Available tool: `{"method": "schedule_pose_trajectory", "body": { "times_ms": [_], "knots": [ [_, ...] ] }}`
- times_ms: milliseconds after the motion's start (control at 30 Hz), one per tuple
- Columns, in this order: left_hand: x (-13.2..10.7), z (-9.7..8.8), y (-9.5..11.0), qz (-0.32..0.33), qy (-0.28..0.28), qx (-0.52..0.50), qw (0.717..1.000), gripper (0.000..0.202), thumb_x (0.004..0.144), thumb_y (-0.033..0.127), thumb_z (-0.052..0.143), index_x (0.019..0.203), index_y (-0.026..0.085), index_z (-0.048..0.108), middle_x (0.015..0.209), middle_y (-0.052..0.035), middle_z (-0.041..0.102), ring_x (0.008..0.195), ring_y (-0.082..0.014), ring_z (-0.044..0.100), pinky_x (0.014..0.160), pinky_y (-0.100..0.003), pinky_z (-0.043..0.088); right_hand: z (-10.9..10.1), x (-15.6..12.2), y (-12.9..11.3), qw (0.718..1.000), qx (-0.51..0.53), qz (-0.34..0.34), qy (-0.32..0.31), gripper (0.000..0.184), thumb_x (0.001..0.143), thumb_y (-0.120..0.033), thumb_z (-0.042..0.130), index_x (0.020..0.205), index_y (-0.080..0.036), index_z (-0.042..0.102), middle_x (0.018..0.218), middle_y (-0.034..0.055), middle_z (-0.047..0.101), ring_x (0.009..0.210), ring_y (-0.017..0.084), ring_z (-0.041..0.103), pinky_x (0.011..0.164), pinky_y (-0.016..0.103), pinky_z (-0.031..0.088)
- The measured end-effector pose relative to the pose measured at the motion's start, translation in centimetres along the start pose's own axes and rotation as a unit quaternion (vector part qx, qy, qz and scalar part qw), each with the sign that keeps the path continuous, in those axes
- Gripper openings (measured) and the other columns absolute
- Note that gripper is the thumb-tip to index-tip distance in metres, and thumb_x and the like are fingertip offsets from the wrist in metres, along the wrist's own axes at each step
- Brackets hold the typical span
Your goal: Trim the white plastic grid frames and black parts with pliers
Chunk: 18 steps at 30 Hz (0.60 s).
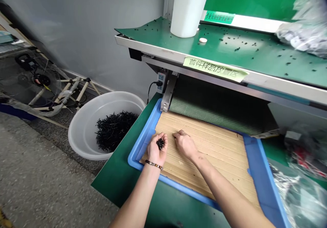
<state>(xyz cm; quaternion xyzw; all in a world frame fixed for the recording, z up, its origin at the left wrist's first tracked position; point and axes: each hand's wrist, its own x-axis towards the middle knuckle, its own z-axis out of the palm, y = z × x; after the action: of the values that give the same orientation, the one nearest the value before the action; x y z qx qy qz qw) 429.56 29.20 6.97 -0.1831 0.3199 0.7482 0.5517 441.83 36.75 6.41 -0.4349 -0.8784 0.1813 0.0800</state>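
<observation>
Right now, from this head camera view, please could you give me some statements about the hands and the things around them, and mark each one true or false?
The left hand cups small black parts. True.

The right hand grips a screwdriver. False: its fingers rest on the ribbed tan sheet, and nothing shows in it.

The white plastic basin on the floor holds a heap of black parts. True.

The beaded bracelet is on the right wrist. False: it is on the left wrist.

The ribbed tan sheet lies inside the blue plastic tray. True.
</observation>
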Motion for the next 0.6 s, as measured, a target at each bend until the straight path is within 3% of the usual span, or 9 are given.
{"method": "schedule_pose_trajectory", "body": {
  "times_ms": [133, 233, 367, 467, 533, 600],
  "knots": [
    [0.8, -0.3, 0.0, 0.023, 0.021, 0.015, 0.999, 0.011, 0.083, 0.004, 0.053, 0.081, 0.006, 0.063, 0.081, -0.01, 0.066, 0.074, -0.014, 0.067, 0.065, -0.021, 0.058, 0.1, 0.3, -0.9, 1.0, -0.018, 0.003, -0.007, 0.028, 0.089, -0.013, 0.037, 0.093, -0.014, 0.065, 0.093, 0.0124, 0.061, 0.081, 0.018, 0.06, 0.076, 0.027, 0.043],
    [1.0, -0.1, -0.2, 0.014, 0.019, 0.047, 0.999, 0.018, 0.086, 0.005, 0.048, 0.08, 0.006, 0.065, 0.08, -0.0101, 0.067, 0.073, -0.0141, 0.067, 0.066, -0.022, 0.059, -1.8, -0.7, -3.0, 1.0, -0.004, -0.009, 0.024, 0.026, 0.092, -0.016, 0.037, 0.099, -0.015, 0.062, 0.097, 0.0108, 0.061, 0.088, 0.017, 0.06, 0.081, 0.026, 0.043],
    [0.0, 1.2, -0.3, -0.032, -0.035, 0.107, 0.993, 0.027, 0.091, 0.008, 0.04, 0.082, 0.006, 0.066, 0.078, -0.0108, 0.068, 0.07, -0.0149, 0.067, 0.058, -0.021, 0.059, -5.4, -4.0, -4.9, 0.997, 0.029, -0.054, 0.045, 0.023, 0.09, -0.022, 0.047, 0.109, -0.023, 0.06, 0.102, 0.0032, 0.063, 0.095, 0.013, 0.058, 0.087, 0.02, 0.042],
    [-1.1, 2.4, -0.3, -0.069, -0.079, 0.147, 0.984, 0.029, 0.094, 0.011, 0.039, 0.096, 0.002, 0.066, 0.09, -0.0154, 0.07, 0.08, -0.0177, 0.069, 0.065, -0.023, 0.061, -8.3, -9.7, -3.2, 0.987, 0.11, -0.036, 0.111, 0.026, 0.092, -0.024, 0.045, 0.114, -0.023, 0.059, 0.103, 0.0029, 0.064, 0.096, 0.013, 0.059, 0.086, 0.022, 0.044],
    [-1.7, 2.9, -0.2, -0.095, -0.09, 0.17, 0.977, 0.03, 0.095, 0.014, 0.039, 0.108, 0.001, 0.063, 0.096, -0.0166, 0.069, 0.085, -0.0178, 0.069, 0.069, -0.023, 0.061, -9.5, -16.1, -0.7, 0.966, 0.182, 0.054, 0.174, 0.024, 0.093, -0.028, 0.044, 0.11, -0.023, 0.061, 0.101, 0.002, 0.065, 0.093, 0.014, 0.06, 0.083, 0.023, 0.045],
    [-2.2, 3.0, -0.2, -0.109, -0.086, 0.193, 0.971, 0.033, 0.096, 0.017, 0.039, 0.117, 0.001, 0.059, 0.099, -0.0163, 0.068, 0.086, -0.0173, 0.069, 0.07, -0.023, 0.062, -9.6, -24.0, 2.6, 0.938, 0.226, 0.186, 0.186, 0.022, 0.092, -0.033, 0.045, 0.1, -0.024, 0.064, 0.101, 0.002, 0.067, 0.09, 0.015, 0.061, 0.08, 0.025, 0.047]
  ]
}}
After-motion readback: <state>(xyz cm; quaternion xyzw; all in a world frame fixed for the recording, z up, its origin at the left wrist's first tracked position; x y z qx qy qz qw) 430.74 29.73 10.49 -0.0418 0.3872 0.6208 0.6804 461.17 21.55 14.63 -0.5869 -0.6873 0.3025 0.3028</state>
